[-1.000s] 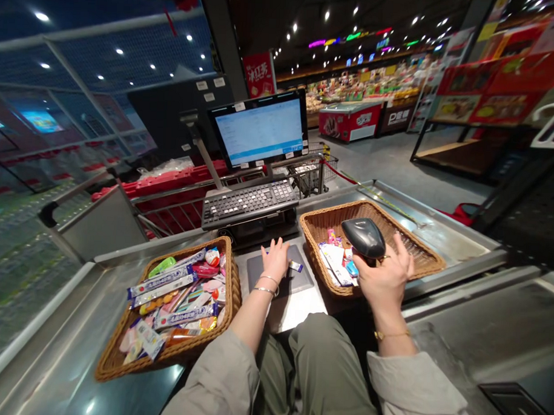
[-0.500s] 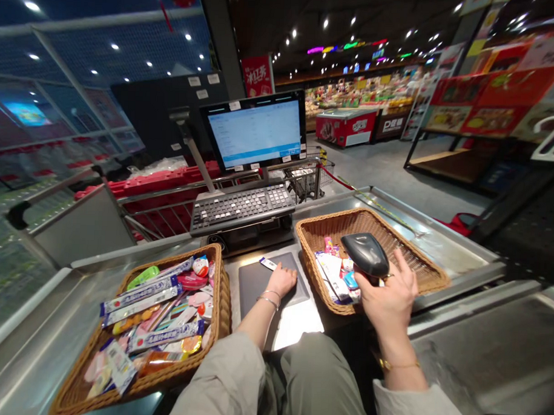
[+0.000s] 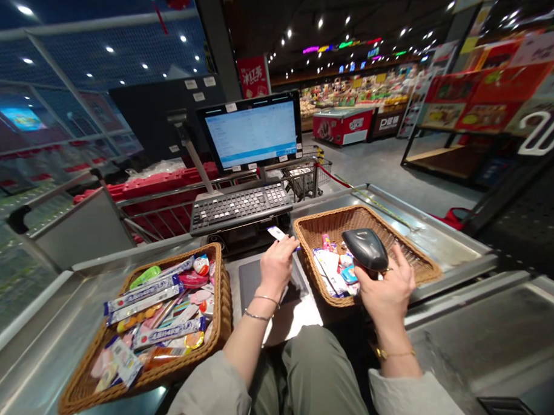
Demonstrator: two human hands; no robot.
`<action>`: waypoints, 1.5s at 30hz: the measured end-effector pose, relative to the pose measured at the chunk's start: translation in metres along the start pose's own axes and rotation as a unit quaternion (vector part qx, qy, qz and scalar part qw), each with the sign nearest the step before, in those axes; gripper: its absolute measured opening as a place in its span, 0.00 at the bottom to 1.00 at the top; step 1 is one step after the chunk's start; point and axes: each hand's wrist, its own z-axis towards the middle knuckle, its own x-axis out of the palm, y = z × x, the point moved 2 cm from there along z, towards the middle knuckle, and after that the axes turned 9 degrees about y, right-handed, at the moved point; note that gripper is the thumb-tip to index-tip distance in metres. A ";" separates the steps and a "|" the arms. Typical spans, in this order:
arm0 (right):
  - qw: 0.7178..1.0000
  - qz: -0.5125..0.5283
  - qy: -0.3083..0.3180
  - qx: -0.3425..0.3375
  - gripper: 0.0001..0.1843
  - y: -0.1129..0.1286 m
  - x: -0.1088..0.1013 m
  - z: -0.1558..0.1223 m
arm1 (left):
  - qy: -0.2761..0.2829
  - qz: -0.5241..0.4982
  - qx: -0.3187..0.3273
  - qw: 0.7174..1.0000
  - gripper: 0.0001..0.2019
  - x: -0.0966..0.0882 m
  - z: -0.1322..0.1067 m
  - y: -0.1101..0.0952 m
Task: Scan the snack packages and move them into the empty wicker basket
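My left hand (image 3: pixel 276 265) is closed on a small white-and-blue candy packet (image 3: pixel 277 233), raised over the grey pad (image 3: pixel 251 285) between two wicker baskets. Gripped in my right hand (image 3: pixel 387 287) is a black barcode scanner (image 3: pixel 365 248), its head above the right wicker basket (image 3: pixel 420 261). Several sweets in wrappers (image 3: pixel 332 270) lie at that basket's near left end. The left wicker basket (image 3: pixel 224 290) is piled with colourful packets, including long blue-and-white candy sticks (image 3: pixel 146 300).
Behind the pad stand a black keyboard (image 3: pixel 241 205) and a lit monitor (image 3: pixel 255 133). A metal counter (image 3: pixel 40 338) runs under the baskets. Beyond are a shopping cart (image 3: pixel 321 173), a red freezer (image 3: pixel 341 125) and shelves of red boxes (image 3: pixel 485 97).
My left hand has lifted the candy packet off the grey pad and brought it up and toward the right basket. The scanner stays nearly in place in my right hand.
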 end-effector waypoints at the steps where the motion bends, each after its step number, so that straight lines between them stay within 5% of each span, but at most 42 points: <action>1: 1.000 0.000 -0.006 0.004 0.15 0.000 -0.001 0.000 | -0.048 -0.050 0.046 0.997 0.21 -0.005 -0.001 -0.010; 3: 1.000 0.000 -0.019 0.012 0.14 0.001 -0.004 0.000 | -0.072 -0.109 0.113 0.985 0.21 -0.007 -0.001 -0.029; 6: 0.999 -0.004 -0.029 0.015 0.15 0.002 -0.008 0.000 | 0.001 -0.130 0.150 0.980 0.26 -0.001 0.001 -0.049; 9: 1.000 -0.008 -0.028 0.011 0.15 0.004 -0.011 0.001 | 0.072 -0.094 0.119 0.986 0.28 0.002 0.001 -0.052; 14: 1.000 -0.008 -0.001 -0.001 0.15 0.013 -0.004 0.001 | 0.087 -0.005 0.028 0.996 0.31 -0.015 -0.016 -0.036; 25: 0.991 0.026 0.104 -0.083 0.13 0.068 0.044 0.001 | 0.064 0.096 -0.088 0.989 0.32 -0.072 -0.089 0.053; 37: 0.974 0.058 0.164 -0.143 0.14 0.127 0.097 -0.022 | 0.130 0.176 -0.234 0.947 0.31 -0.136 -0.181 0.158; 45: 0.966 0.076 0.181 -0.169 0.14 0.151 0.118 -0.041 | 0.161 0.227 -0.310 0.909 0.18 -0.168 -0.226 0.200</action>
